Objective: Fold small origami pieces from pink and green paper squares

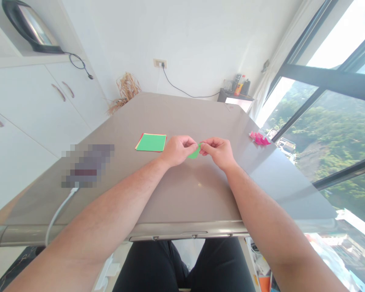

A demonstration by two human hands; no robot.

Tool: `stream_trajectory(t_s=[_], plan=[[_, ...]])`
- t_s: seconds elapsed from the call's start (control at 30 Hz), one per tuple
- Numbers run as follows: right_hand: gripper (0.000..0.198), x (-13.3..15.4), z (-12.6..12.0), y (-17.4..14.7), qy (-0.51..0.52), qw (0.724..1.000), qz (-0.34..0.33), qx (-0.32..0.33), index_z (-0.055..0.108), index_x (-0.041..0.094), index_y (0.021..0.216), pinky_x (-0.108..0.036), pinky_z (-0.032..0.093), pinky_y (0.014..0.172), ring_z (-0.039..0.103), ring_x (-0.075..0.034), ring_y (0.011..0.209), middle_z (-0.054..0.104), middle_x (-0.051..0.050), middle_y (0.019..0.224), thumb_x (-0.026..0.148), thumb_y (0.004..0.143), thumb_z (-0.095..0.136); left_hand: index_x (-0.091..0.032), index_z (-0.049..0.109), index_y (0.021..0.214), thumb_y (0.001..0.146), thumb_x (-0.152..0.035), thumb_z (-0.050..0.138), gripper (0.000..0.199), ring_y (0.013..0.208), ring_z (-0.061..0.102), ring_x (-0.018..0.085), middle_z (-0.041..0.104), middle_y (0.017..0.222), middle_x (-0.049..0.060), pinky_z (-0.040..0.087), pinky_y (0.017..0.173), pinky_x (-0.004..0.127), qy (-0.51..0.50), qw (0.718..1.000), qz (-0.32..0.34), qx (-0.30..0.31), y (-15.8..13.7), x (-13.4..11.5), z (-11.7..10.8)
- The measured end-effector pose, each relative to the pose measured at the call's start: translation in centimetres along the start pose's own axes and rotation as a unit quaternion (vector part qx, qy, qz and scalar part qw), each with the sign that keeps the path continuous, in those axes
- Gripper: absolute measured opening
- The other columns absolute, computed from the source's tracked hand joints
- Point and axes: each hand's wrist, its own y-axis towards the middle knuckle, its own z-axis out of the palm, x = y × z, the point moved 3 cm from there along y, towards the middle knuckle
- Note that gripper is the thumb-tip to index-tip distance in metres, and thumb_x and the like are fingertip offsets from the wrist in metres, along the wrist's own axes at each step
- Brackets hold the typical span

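Between my hands is a small piece of green paper (pixel 194 154), held just above the table; its exact folds are too small to make out. My left hand (pixel 180 150) pinches its left side with thumb and fingertips. On the other side, my right hand (pixel 218 151) grips the upper right edge in a pinch, fingers curled. Just left of my left hand lies a stack of square coloured paper (pixel 151 142), green on top, with red and yellow edges peeking out. Several pink folded paper pieces (pixel 259 138) sit near the table's right edge.
The grey table (pixel 182 117) has a blurred-out device (pixel 89 164) at its left, with a white cable (pixel 59 207) running off the front edge. Dried stalks (pixel 127 89) stand behind the far left corner. A window (pixel 322 121) borders the right side.
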Motion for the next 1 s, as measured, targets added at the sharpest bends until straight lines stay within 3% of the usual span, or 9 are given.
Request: stream_trajectory(t_s=[0.53,0.8,1.0], plan=[[0.017,0.02,0.19,-0.20,-0.044,0.999,-0.010,0.001,0.072,0.019,0.075,-0.030,0.054,0.065,0.068,-0.017,0.065,0.073,-0.003,0.067,0.036,0.076,0.073,-0.018,0.069,0.078,0.079,-0.037,0.067,0.020,0.065,0.064,0.015,0.072,0.072,0.002,0.048,0.060,0.026,0.003,1.000,0.002,0.004,-0.11,-0.06,0.34],[0.017,-0.20,0.18,-0.10,-0.019,1.000,0.003,0.003,0.070,0.019,0.073,-0.031,0.054,0.067,0.067,-0.017,0.064,0.071,-0.002,0.065,0.035,0.074,0.073,-0.017,0.070,0.079,0.080,-0.040,0.067,0.023,0.065,0.063,0.015,0.071,0.072,0.003,0.047,0.060,0.026,-0.011,1.000,0.000,0.018,-0.11,0.10,0.44],[0.012,-0.07,0.38,-0.15,-0.044,0.999,-0.010,-0.020,0.067,0.020,0.069,-0.028,0.047,0.060,0.061,-0.015,0.060,0.068,0.000,0.061,0.031,0.073,0.070,-0.017,0.068,0.076,0.078,-0.040,0.069,0.023,0.065,0.062,0.015,0.070,0.072,0.003,0.046,0.059,0.026,-0.023,0.999,-0.018,0.025,-0.10,0.14,0.57]])
